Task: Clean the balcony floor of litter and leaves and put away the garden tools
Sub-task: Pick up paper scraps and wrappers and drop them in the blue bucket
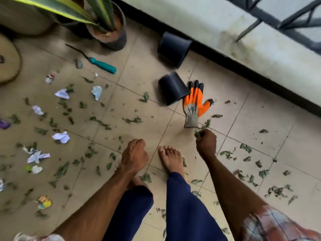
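Balcony floor [260, 108] strewn with leaves and paper, tools not yet put away.

Taking the glove [194, 106] as landmark: right hand [206, 143], just below its cuff, pinches a few leaves; left hand [134, 156], lower left, is fisted, contents unclear. A toppled pot [172, 88] touches the glove's fingers; the trowel [97, 61] lies far upper left. Risks, as I judge: leaves slipping from that small pinch, bare feet treading scraps.
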